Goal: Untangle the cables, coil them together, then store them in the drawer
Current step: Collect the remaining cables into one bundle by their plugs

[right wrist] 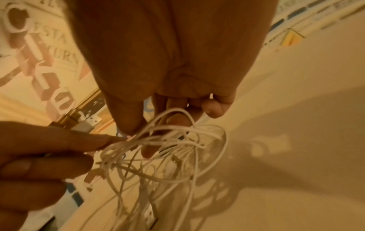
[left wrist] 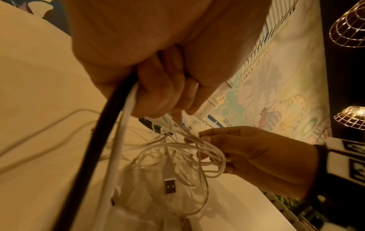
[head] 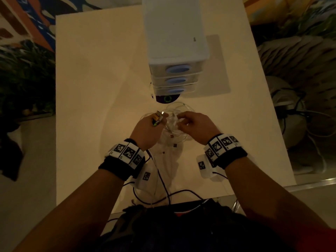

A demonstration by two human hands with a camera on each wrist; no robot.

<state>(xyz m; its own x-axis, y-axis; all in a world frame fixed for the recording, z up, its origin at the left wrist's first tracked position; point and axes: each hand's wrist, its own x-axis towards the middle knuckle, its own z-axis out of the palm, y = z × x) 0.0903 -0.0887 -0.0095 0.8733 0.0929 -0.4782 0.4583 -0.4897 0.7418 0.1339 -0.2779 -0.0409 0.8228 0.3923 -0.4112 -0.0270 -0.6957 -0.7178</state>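
Note:
A tangle of thin white cables [head: 175, 122] hangs between my two hands above the white table [head: 94, 73]. My left hand [head: 154, 122] has its fingers curled round cable ends, and several plugs [head: 160, 115] stick out of its grip. My right hand [head: 183, 118] pinches loops of the same tangle [right wrist: 169, 137] between thumb and fingertips. In the left wrist view a USB plug [left wrist: 169, 186] dangles below the loops [left wrist: 187, 150], and the right hand [left wrist: 203, 137] holds them from the right. A small white drawer unit [head: 174, 77] with blue oval handles stands behind the hands, its drawers closed.
A dark round disc [head: 166, 99] lies at the foot of the drawer unit. Black and white wires [head: 163, 188] from my wrist cameras trail over the table's near edge. Grey cushions and more cables [head: 298, 113] lie on the floor to the right.

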